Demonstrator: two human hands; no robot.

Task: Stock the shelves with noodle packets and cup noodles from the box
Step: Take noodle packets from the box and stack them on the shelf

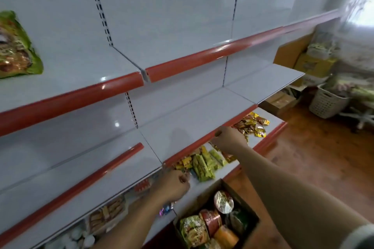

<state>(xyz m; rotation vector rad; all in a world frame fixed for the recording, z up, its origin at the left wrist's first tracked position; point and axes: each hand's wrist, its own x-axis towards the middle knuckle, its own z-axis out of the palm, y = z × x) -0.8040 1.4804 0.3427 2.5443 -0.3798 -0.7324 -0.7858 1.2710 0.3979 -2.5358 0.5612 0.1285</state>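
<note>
Head view, looking down along a wall of white shelves (192,119) with red front strips. Cardboard box (204,196), open-topped, stands near at the bottom centre, just in front of the lowest shelf; it holds cup noodles (224,202) with foil lids and a green noodle packet (193,230), packed close together. Stocked packets (204,164), green and yellow, lie in a leaning row on the lowest shelf under the red strip of the shelf above, and a loose heap of gold and red packets (252,125) lies farther right on the same shelf. Left hand (174,187) reaches to the lowest shelf just left of the green row, fingers curled; whether its grip grasps anything cannot be told. Right hand (229,137) reaches under the red strip between the two groups, fingers bent down onto the packets; its grip cannot be told either. One large green packet (18,46) stands at the far left of an upper shelf. Middle and upper shelves show wide bare surface. Bare wooden floor (315,163) lies right of the box; a white basket (327,105) and cartons (279,103) stand far right.
</note>
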